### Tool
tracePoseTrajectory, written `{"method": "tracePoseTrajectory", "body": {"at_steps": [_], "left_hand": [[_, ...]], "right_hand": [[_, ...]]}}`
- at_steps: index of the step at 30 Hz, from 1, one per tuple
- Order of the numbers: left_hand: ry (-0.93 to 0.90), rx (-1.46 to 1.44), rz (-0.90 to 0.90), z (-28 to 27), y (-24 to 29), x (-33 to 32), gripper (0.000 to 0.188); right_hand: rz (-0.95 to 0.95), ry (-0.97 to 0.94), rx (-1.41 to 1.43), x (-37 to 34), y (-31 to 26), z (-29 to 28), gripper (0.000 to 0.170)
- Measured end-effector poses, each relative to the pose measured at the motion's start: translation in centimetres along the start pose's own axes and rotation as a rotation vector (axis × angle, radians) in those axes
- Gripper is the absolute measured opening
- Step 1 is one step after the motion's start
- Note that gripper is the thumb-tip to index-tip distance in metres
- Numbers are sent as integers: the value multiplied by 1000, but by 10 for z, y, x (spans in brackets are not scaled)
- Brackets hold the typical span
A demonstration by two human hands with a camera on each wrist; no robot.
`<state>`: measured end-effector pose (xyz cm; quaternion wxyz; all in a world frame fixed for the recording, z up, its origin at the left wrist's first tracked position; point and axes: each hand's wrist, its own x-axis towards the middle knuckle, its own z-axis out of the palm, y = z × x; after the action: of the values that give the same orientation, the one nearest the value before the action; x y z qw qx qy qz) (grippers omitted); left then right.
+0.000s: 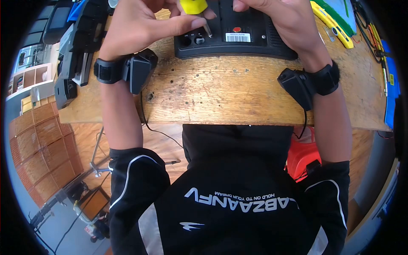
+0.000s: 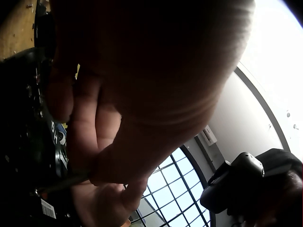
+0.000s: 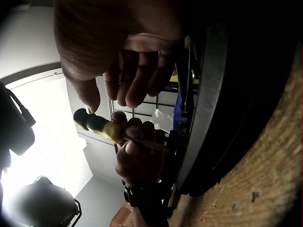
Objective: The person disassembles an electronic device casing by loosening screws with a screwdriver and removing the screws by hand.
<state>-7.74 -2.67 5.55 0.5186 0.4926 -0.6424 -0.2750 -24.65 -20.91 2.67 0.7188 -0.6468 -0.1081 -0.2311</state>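
A screwdriver (image 1: 207,29) with a yellow and dark handle (image 3: 102,128) stands tilted over the back of a black electronic device (image 1: 242,50), its tip at a screw spot near the device's front edge. My left hand (image 1: 157,27) pinches the screwdriver low down, thumb and fingers around the shaft just below the handle. Over the right part of the device is my right hand (image 1: 289,25). In the right wrist view its fingers (image 3: 137,78) hang loosely bent, and the thumb's tip is right at the handle's end. A barcode label (image 1: 237,37) and a red sticker (image 1: 236,29) mark the device.
Black devices (image 1: 83,34) are stacked along the left edge of the wooden table (image 1: 204,93). At the right lie a long yellow tool (image 1: 333,25), cables (image 1: 369,29) and a blue tray (image 1: 390,102). Something red (image 1: 301,155) stands below the table edge.
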Motion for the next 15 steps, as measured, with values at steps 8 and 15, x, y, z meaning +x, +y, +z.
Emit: {"method": "tracePoseTrajectory", "body": {"at_steps": [8, 15], "left_hand": [[-113, 259, 150, -11, -12, 2, 47], [-20, 57, -4, -4, -5, 0, 45]], "right_hand": [[-8, -2, 16, 0, 2, -1, 41], [-36, -33, 17, -1, 3, -2, 40]]}}
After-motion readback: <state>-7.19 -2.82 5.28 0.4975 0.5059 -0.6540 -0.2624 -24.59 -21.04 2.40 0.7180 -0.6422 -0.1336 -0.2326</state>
